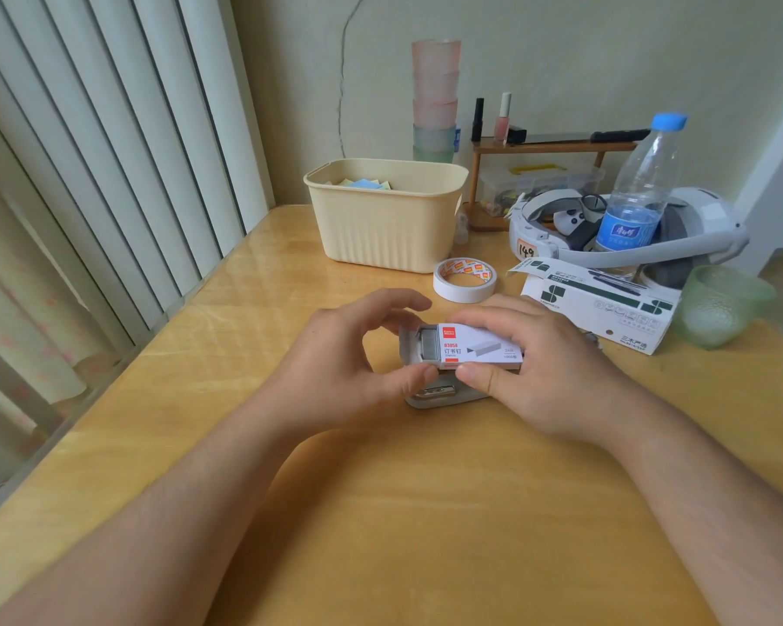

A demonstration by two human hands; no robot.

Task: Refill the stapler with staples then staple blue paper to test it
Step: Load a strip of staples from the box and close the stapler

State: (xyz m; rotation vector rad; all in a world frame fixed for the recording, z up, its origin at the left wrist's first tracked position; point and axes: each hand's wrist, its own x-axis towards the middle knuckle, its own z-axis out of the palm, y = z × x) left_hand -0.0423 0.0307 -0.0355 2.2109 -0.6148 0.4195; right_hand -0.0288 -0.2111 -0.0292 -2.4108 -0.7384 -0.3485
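Observation:
A small white staple box (471,347) with red print is held over the table's middle by my right hand (534,368), which grips its right end. The box's left end is open and grey staples (429,346) show inside. My left hand (344,368) pinches that open left end with thumb and fingers curled around it. Under the box lies a pale stapler (439,393), mostly hidden, only its front end with a metal part showing. Blue paper (363,184) lies among coloured sheets in the cream basket (385,219) at the back.
A roll of white tape (465,279) lies just behind my hands. At the right are a white and green carton (606,305), a green glass cup (719,305), a water bottle (638,192) and a white headset (629,228). Vertical blinds run along the left table edge.

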